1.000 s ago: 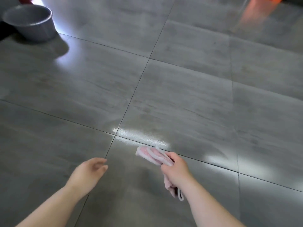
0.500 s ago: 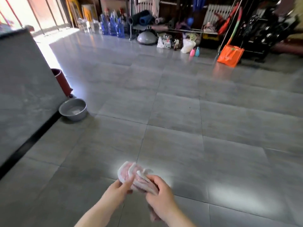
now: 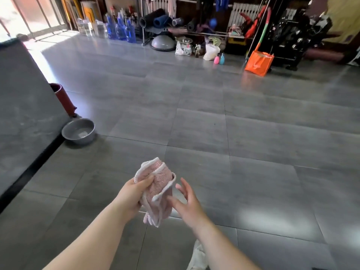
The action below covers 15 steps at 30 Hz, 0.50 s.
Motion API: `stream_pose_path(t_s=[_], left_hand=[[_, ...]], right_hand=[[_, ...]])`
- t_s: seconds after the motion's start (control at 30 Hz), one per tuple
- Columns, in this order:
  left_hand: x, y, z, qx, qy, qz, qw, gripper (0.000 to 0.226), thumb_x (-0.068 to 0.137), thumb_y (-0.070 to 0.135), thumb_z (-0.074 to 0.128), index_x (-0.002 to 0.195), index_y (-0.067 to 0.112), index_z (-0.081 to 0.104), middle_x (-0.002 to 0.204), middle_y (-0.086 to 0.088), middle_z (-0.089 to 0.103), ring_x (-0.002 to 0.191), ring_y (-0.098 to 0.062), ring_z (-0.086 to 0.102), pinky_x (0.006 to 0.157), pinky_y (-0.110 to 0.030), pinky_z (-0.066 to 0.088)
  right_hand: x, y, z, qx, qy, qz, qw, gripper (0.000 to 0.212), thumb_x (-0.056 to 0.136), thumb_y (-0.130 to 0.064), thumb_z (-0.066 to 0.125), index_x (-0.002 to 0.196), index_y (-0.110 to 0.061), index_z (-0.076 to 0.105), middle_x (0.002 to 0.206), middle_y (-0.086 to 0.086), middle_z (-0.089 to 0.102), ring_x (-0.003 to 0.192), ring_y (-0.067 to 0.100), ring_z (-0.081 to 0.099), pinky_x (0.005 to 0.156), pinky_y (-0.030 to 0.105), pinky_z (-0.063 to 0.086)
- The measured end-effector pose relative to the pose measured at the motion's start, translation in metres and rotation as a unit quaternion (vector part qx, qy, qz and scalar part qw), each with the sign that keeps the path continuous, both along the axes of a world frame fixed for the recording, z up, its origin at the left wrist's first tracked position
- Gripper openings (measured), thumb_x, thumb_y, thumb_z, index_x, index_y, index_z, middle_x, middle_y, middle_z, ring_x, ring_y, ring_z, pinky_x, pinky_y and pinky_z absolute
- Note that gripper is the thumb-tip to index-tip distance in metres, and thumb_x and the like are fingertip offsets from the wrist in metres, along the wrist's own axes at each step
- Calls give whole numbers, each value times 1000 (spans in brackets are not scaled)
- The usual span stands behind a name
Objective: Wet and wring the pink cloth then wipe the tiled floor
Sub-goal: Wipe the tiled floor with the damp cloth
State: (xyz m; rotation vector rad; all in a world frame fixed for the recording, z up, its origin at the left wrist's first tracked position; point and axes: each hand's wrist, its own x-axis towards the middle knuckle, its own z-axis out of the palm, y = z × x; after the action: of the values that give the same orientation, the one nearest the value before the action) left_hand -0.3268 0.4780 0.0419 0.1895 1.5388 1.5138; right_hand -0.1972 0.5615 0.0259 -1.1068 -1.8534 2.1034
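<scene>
The pink cloth [image 3: 158, 189], folded and edged in white, hangs upright in front of me over the grey tiled floor [image 3: 253, 145]. My left hand [image 3: 131, 195] grips its left side, thumb pressed across the front. My right hand [image 3: 188, 201] is just to the right of the cloth with fingers spread, fingertips touching or nearly touching its lower right edge. A metal basin [image 3: 78, 131] holding a little water stands on the floor to the far left.
A dark grey slab or wall [image 3: 21, 114] with a black base runs along the left. A red cylinder [image 3: 63, 99] stands behind the basin. Bottles [image 3: 120, 30], bags, an orange dustpan [image 3: 259, 62] and a black rack [image 3: 298, 34] line the far wall.
My view has lifted from the floor to the room. The cloth passed from my right hand into my left, and my right hand has let go and spread its fingers.
</scene>
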Motion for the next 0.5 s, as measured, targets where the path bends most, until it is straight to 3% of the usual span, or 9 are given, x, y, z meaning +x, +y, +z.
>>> stream_pose_path(t_s=[0.1,0.17,0.23,0.33,0.43,0.5], left_hand=[[-10,37,-9,-6,-16,-26,1000,14,90,13,49,85,8,62,59,0,72,52,-12,67,47,-18,53],[-19,74,-16,-25,-1,-21,999,12,88,11,52,83,8,62,57,0,71,52,-12,67,47,-19,53],[-26,103,-18,-40,29,-16,999,7,81,16,63,83,9,63,60,1,72,59,-16,67,53,-24,53],[-33,166,-26,-81,51,-8,995,22,62,28,64,80,16,65,70,-1,70,72,-22,63,63,-30,48],[-41,223,-36,-109,63,9,992,5,77,19,67,78,18,62,78,-5,66,79,-25,61,69,-31,46],[-48,254,-50,-125,78,9,989,7,83,10,61,80,17,61,78,-4,64,78,-23,60,67,-28,46]], right_hand=[[-14,42,-13,-34,9,44,998,35,86,-10,62,113,-28,50,108,-6,59,94,-2,56,76,9,45],[-27,84,-22,-26,-12,62,998,23,85,-6,63,97,-25,55,99,-3,63,81,-2,57,69,8,47],[-36,116,-23,-28,-30,56,998,18,84,-9,64,88,-25,56,89,-8,63,77,0,57,69,10,47],[-49,177,-29,-36,-60,40,997,18,84,-13,63,80,-27,52,82,-12,60,75,3,57,72,17,46],[-65,229,-39,-1,-90,51,995,20,85,-14,59,81,-28,46,83,-13,56,79,5,54,67,11,43],[-75,261,-51,25,-117,56,991,23,86,-14,58,78,-29,41,82,-14,52,77,4,51,63,8,40]])
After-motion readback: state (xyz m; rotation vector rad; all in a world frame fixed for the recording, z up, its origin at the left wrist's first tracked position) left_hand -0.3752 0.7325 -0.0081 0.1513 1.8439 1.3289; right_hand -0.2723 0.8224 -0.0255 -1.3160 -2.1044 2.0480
